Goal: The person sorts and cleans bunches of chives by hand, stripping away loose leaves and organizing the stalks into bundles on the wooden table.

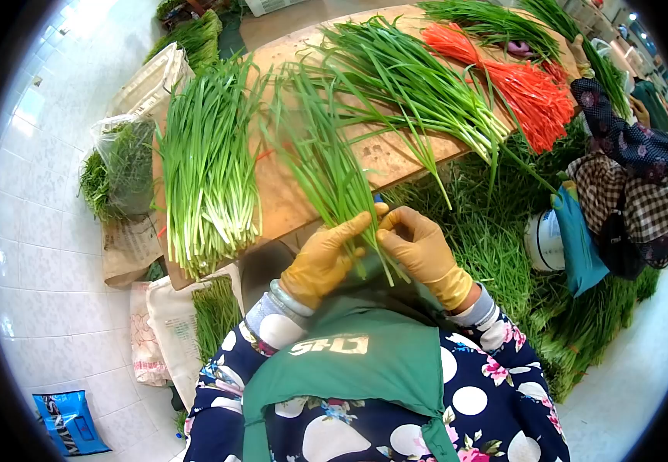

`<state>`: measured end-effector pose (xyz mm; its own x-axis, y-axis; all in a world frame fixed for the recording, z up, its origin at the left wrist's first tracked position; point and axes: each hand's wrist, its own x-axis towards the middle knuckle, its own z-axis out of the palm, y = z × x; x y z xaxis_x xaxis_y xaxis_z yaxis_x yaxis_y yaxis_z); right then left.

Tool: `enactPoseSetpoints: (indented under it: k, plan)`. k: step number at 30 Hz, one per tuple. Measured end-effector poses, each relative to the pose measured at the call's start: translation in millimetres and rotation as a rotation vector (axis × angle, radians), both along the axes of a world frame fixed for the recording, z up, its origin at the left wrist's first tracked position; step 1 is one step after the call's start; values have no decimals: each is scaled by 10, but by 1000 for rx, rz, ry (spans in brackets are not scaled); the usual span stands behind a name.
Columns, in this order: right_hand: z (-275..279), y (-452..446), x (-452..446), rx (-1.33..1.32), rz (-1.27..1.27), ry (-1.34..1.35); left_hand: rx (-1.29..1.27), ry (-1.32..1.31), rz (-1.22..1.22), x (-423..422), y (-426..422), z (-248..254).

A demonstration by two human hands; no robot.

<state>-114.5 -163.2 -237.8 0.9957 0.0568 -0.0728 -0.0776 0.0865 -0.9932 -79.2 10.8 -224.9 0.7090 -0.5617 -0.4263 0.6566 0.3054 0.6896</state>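
Observation:
Yellow gloves cover both hands, which are close together in front of the green apron. My left hand (pixel 322 258) is closed around a small bunch of garlic chives (pixel 334 173), its leaves pointing away over the table edge. Beside it, my right hand (pixel 425 250) has thumb and fingers pinched at the stem ends on the bunch's right side. Fingers partly hide what sits in that pinch. To the left on the table lies a large neat pile of chives (pixel 209 165), pale ends toward me. Another loose pile of chives (pixel 419 92) spreads across the table to the right.
A wooden table (pixel 288 208) carries the piles and a bundle of red plastic ties (pixel 530 100). Cut greens (pixel 495 239) cover the floor to the right. A co-worker's sleeve (pixel 611 115) is at far right, near a white bucket (pixel 543 242). Bags stand left.

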Motion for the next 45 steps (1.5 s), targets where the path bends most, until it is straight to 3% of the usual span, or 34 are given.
enactPoseSetpoints:
  k: [2,3,5,7,11,14,15,16,18,20,22,23,25,26,27,29,30,34,35,37,38,40,41,42,43,45]
  plan:
    - [127,9,-9,-541,-46,-53,71,27,14,-19,-34,73]
    - [133,19,-11,-544,-52,-48,143,48,31,-24,-56,97]
    - [143,19,-14,-864,-71,-89,194,-3,23,-48,-62,63]
    - [33,-80,-48,-878,-84,-99,245,-55,22,-38,-28,-16]
    - [-155,-551,-393,-1244,-17,219,132,-77,116,21,21,-85]
    - [-712,-1156,-785,-1559,235,656,-273,134,172,58,82,-283]
    - [-813,-1288,-851,-1630,362,814,-281,133,173,62,88,-253]
    - [-469,-1175,-853,-1610,342,772,-380,175,114,68,83,-191]
    - [-33,-1017,-791,-1452,6,290,-606,275,12,91,148,-306]
    - [297,-811,-512,-1233,-322,-135,-608,330,25,97,115,-240]
    - [481,-684,-192,-1317,-350,-389,-535,385,112,74,11,11]
    - [444,-643,-49,-1353,-329,-430,-534,375,111,90,22,-1]
    - [222,-595,197,-1300,-203,-179,-765,315,6,113,88,-50]
    - [192,-578,215,-1294,-207,-192,-739,256,60,89,104,-23]
    - [167,-551,204,-1063,-175,-223,-736,241,62,80,103,26]
    - [197,-427,62,-712,-106,-322,-477,148,132,28,98,86]
    - [255,-334,-51,-705,-43,-362,-400,162,127,42,94,-76]
    - [316,-35,-315,-662,178,-320,-293,134,72,-71,-170,242]
    - [302,-35,-319,-603,224,-344,-302,130,63,-28,-161,213]
    - [445,-181,-236,-548,235,-375,-564,49,10,107,-22,126]
    - [538,-317,-115,-623,156,-426,-535,63,62,164,26,352]
    - [647,-594,192,-841,-234,-728,-762,-35,58,305,157,584]
    - [780,-732,293,-1209,-280,-686,-802,-83,88,321,183,690]
    - [707,-859,460,-1412,-412,-744,-761,-159,112,324,171,728]
    - [704,-947,552,-1611,-357,-572,-764,-163,111,327,157,669]
    - [493,-1168,765,-1738,-358,-523,-687,132,106,330,108,384]
